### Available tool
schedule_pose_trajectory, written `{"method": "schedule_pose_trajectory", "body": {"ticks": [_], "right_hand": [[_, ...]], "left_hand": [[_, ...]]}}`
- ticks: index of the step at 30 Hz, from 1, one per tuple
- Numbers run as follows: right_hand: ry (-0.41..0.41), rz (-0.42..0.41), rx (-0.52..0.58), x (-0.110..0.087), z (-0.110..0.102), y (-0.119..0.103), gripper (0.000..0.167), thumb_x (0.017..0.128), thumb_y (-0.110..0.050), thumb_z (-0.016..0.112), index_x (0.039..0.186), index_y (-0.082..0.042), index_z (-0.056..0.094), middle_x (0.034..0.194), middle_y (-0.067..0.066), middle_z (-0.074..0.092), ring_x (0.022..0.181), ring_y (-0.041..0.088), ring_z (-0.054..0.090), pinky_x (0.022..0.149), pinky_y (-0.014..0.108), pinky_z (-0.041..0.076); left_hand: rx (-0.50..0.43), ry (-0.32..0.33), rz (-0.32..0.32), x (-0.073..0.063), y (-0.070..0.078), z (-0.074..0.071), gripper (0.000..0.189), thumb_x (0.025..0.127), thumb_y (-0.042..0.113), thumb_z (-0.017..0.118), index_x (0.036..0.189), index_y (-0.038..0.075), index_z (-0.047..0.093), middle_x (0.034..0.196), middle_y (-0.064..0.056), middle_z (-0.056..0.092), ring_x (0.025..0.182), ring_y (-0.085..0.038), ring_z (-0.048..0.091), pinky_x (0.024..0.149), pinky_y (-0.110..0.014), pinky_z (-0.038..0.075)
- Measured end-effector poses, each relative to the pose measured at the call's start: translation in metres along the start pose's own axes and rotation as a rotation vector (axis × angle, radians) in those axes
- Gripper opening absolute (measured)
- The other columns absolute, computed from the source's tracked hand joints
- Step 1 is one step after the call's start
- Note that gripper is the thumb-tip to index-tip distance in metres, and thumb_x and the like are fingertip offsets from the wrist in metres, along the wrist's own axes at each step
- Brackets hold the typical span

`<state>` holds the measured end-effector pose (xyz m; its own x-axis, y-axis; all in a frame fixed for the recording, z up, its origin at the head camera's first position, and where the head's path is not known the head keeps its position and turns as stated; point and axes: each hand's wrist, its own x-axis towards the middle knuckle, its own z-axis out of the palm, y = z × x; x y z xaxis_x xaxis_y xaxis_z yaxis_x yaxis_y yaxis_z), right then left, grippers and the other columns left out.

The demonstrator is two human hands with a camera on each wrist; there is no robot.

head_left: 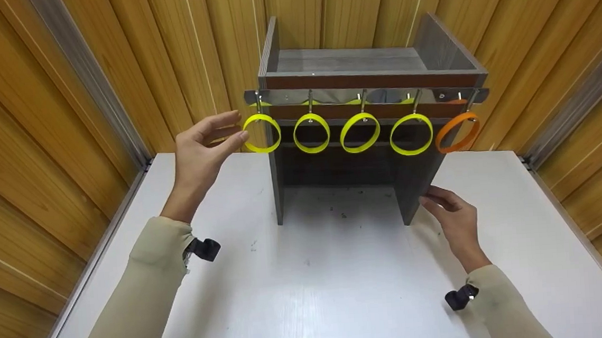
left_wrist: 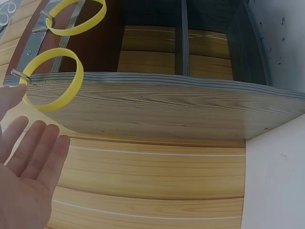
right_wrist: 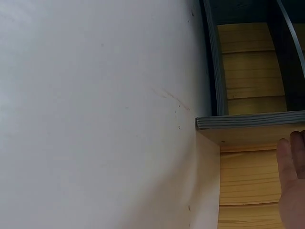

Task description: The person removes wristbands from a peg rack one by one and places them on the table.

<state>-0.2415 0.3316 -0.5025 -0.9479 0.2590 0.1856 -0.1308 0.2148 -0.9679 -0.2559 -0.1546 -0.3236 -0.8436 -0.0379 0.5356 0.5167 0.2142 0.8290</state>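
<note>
Five rings [head_left: 360, 149] hanging (head), left hand [head_left: 199, 154] loosely spread at end yellow ring [head_left: 263, 150] | left wrist: grips nothing, clumsy nudge could unhook it lol | right wrist: right hand [right_wrist: 293, 183] relaxed, empty, beside rack [right_wrist: 252, 120]; bumping might shift it

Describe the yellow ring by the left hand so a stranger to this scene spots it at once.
Find the gray shelf unit on the white table. Across its upper front runs a shiny metal rail with five hanging rings. Take the yellow ring at the left end: unlike the others, it has the thumb of the left hand at its rim.
</note>
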Motion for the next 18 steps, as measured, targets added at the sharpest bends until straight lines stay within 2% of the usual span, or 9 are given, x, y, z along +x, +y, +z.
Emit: {"method": "schedule_pose_trajectory", "body": {"ticks": [5,12,18], "right_hand": [[0.014,0.015,0.012,-0.0005,0.0031,0.0021,0.044,0.093,-0.022,0.087,0.131,-0.003,0.074,0.119,-0.004,0.077,0.114,0.010,0.069,0.094,0.016,0.057],[0.022,-0.003,0.001,-0.0010,0.0055,0.0049,0.042,0.093,-0.023,0.086,0.128,-0.002,0.075,0.117,0.000,0.078,0.113,0.010,0.069,0.094,0.017,0.057],[0.050,-0.017,0.011,-0.0026,0.0068,0.0084,0.037,0.093,-0.018,0.086,0.124,-0.001,0.076,0.111,-0.001,0.079,0.109,0.009,0.071,0.091,0.016,0.058]], "left_hand": [[-0.010,-0.009,0.000,-0.0002,0.0010,0.0011,0.039,0.092,0.010,0.086,0.128,0.002,0.075,0.123,-0.006,0.076,0.107,-0.018,0.074,0.093,-0.031,0.063],[-0.035,-0.020,-0.007,-0.0004,0.0031,0.0023,0.036,0.092,0.004,0.084,0.126,-0.003,0.075,0.116,-0.018,0.076,0.099,-0.021,0.076,0.085,-0.030,0.065],[-0.036,-0.028,-0.007,-0.0002,0.0036,0.0042,0.030,0.092,0.004,0.084,0.121,-0.001,0.078,0.112,-0.018,0.077,0.096,-0.019,0.076,0.083,-0.029,0.065]]}}
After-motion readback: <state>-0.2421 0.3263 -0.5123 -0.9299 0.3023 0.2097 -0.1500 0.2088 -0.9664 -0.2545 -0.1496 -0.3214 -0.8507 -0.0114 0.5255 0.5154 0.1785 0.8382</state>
